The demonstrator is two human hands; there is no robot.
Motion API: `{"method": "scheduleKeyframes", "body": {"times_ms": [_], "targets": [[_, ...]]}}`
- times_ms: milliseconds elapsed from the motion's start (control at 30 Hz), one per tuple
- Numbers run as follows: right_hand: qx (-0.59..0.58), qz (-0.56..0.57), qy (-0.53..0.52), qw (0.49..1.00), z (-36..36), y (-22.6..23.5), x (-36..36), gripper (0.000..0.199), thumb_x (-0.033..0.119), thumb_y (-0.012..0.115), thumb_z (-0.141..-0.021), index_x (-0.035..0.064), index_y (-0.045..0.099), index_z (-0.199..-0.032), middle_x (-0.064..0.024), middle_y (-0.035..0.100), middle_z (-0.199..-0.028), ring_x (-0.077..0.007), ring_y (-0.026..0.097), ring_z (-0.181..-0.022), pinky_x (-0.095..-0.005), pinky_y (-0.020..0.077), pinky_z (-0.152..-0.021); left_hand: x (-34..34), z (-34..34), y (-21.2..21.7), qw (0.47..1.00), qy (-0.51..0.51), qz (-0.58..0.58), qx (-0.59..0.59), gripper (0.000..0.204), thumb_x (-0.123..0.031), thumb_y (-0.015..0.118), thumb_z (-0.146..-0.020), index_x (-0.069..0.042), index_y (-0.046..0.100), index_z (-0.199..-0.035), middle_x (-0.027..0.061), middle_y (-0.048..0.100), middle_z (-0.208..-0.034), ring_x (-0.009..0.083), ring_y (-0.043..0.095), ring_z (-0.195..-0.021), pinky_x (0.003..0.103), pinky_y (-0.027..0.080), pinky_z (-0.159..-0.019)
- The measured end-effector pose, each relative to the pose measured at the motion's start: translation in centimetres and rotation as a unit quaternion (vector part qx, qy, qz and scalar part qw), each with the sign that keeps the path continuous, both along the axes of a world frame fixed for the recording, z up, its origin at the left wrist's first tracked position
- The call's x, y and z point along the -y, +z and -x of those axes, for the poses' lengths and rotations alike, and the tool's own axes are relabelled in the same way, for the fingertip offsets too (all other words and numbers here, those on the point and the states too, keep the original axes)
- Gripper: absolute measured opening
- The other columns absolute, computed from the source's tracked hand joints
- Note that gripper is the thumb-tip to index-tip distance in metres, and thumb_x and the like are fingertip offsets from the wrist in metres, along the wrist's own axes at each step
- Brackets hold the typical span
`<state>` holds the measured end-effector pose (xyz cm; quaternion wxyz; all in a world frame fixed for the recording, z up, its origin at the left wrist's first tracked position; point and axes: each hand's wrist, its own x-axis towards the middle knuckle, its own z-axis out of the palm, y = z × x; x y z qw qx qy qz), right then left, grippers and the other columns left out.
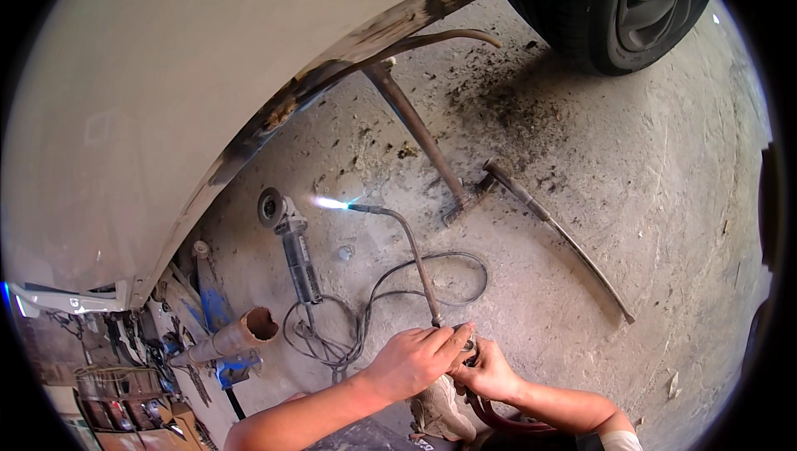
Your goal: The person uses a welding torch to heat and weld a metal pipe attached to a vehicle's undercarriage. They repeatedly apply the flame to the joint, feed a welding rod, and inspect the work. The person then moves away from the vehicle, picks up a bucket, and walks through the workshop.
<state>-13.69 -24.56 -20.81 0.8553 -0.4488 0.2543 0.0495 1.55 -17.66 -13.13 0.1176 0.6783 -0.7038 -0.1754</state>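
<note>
A lit gas torch (418,262) points away from me, its thin bent tube ending in a bright bluish-white flame (332,202). My left hand (419,361) is closed at the torch's handle end, with the fingers over its valve area. Pressed close on the other side, my right hand (490,375) has its fingers closed round the same handle; the fingertips are partly hidden. Reddish hoses (491,414) run from below the right hand. Left of the flame, an angle grinder (299,262) lies on the floor with its dark cord looped beside the torch.
A pale car body panel (207,61) with a rusty, scorched lower edge overhangs the upper left. A metal prop (417,129) leans beneath it, near a hammer (552,220). A wheel (581,19) stands upper right. A rusty pipe (224,340) and blue jack (215,306) sit left.
</note>
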Motion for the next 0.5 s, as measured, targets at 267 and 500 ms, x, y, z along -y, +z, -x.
{"method": "scheduleKeyframes", "body": {"times_ms": [267, 500], "targets": [[0.007, -0.021, -0.002, 1.000, 0.12, -0.20, -0.44, 0.024, 0.021, 0.067, -0.087, 0.0024, 0.052, -0.085, -0.0001, 0.055, -0.062, -0.0064, 0.053, -0.053, -0.0239, 0.0437, -0.046, -0.29, 0.01, 0.54, 1.000, -0.002, -0.011, 0.013, 0.046, -0.021, 0.065, -0.078, 0.000, 0.056, -0.119, 0.0039, 0.052, -0.078, 0.0153, 0.056, -0.061, 0.026, 0.048, -0.056], [-0.001, -0.037, 0.008, 0.999, -0.09, 0.29, -0.28, 0.020, 0.019, 0.065, -0.088, 0.0023, 0.054, -0.084, 0.0003, 0.055, -0.062, -0.0062, 0.053, -0.055, -0.0234, 0.0426, -0.047, -0.65, -0.18, 0.67, 0.999, -0.013, -0.035, 0.017, 0.046, -0.016, 0.061, -0.078, 0.003, 0.054, -0.120, 0.0047, 0.052, -0.081, 0.0152, 0.056, -0.066, 0.025, 0.048, -0.060]]}}
